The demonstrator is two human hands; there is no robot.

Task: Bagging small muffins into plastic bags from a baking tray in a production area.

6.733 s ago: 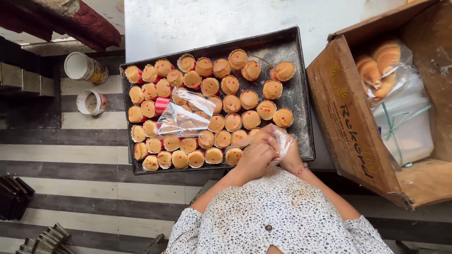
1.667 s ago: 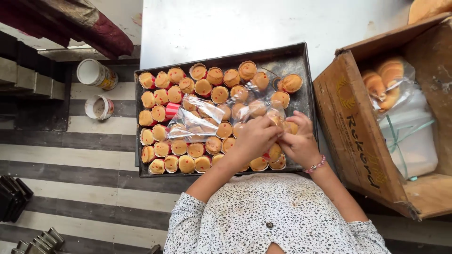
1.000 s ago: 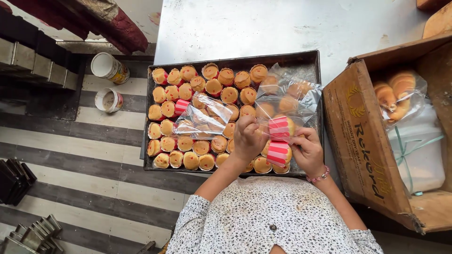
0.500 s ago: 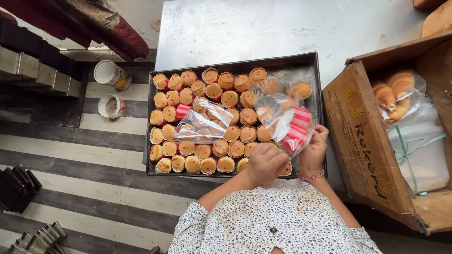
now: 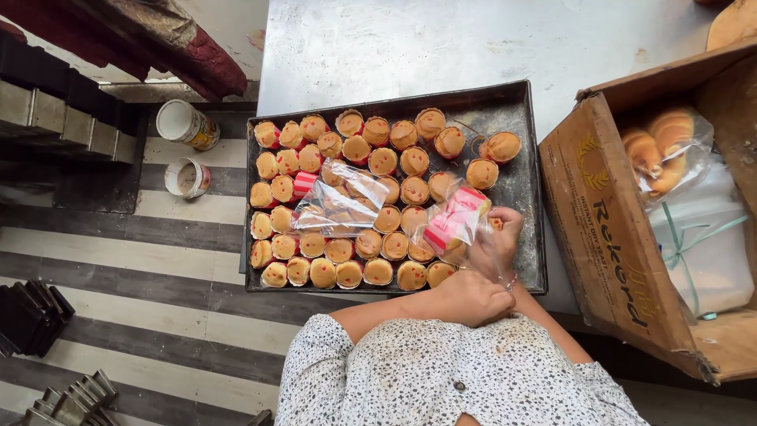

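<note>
A dark metal tray [image 5: 528, 158] holds several small round golden cakes [image 5: 383, 161] with red dots. My right hand [image 5: 497, 237] hovers over the tray's front right part, shut on a clear plastic bag [image 5: 453, 221] with a red-and-white striped edge and a cake inside. My left hand [image 5: 473, 296] is a closed fist just below it, at the tray's front rim, close to my right wrist. Nothing shows in that fist. A loose pile of the same clear bags [image 5: 335, 197] lies on the cakes at mid-left.
An open cardboard box [image 5: 599, 229] stands to the right with bagged cakes [image 5: 658, 150] and white plastic inside. The tray rests on a metal table [image 5: 441, 47]. Two tin cans [image 5: 185, 150] sit on the striped floor at left; dark metal moulds [image 5: 31, 315] lie lower left.
The bag in my right hand has tilted and come down toward the cakes. My left hand has drawn back from the tray into a fist near my right wrist.
</note>
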